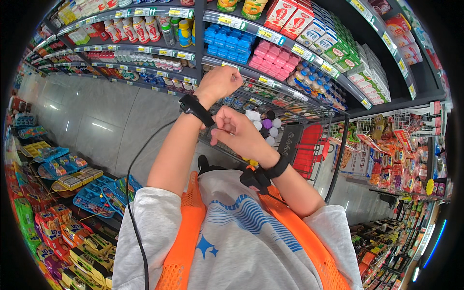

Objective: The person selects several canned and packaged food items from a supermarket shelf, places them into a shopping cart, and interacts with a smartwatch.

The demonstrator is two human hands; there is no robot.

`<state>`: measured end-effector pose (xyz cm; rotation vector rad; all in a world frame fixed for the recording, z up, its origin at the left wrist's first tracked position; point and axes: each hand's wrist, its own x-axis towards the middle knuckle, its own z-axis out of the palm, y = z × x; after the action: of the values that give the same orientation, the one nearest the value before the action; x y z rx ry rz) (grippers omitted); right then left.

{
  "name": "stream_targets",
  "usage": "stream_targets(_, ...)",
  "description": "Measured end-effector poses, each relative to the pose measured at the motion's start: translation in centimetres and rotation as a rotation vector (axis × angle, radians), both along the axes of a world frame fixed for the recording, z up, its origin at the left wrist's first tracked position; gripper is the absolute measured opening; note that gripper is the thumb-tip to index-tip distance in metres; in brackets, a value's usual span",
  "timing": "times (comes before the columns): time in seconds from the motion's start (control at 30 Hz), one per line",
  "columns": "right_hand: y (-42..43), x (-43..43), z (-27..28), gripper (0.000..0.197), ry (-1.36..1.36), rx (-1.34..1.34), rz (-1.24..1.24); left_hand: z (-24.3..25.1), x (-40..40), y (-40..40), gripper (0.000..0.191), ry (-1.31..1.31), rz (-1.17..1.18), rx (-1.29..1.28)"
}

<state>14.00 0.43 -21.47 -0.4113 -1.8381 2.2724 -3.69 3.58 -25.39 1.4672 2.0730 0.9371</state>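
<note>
My left hand (220,81) is raised before the shelves, its fingers curled in and nothing seen in them. A black wrist strap (197,109) with a small dark device circles that wrist. My right hand (241,132) is just below, fingers bent and thumb apart, its fingertips close against the strap's lower end. Whether they grip the strap is hard to make out. Another black strap (277,167) with a boxy black device (253,179) sits on my right wrist. Beneath both hands is a wire shopping cart (319,112) holding bottles with white and purple caps (267,124).
Ahead run curved-looking shelves with blue bottle packs (229,43), pink bottle packs (274,59) and drink cartons (290,18). A black cable (129,195) hangs along my left arm. Snack packs (90,257) lie at lower left; hanging snack bags (395,163) are at right.
</note>
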Motion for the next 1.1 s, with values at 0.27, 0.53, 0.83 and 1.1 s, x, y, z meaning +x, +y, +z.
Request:
stream_targets(0.27,0.3,0.7,3.8,0.019,0.086,0.713,-0.329,5.3,-1.2,-2.0,0.02,-1.027,0.001,0.43)
stream_targets(0.53,-1.1,-1.8,0.7,0.029,-0.026,-0.186,-0.119,10.5,-1.0,-3.7,0.018,-1.332,-0.117,0.895)
stream_targets(0.83,-2.2,-1.5,1.1,0.028,-0.051,-0.246,-0.128,10.2,-1.0,-4.1,0.017,-0.936,0.135,0.858)
stream_targets(1.1,-0.7,-1.4,-1.2,0.033,0.005,0.1,-0.131,9.9,-1.0,-5.4,0.014,-0.564,0.155,0.698)
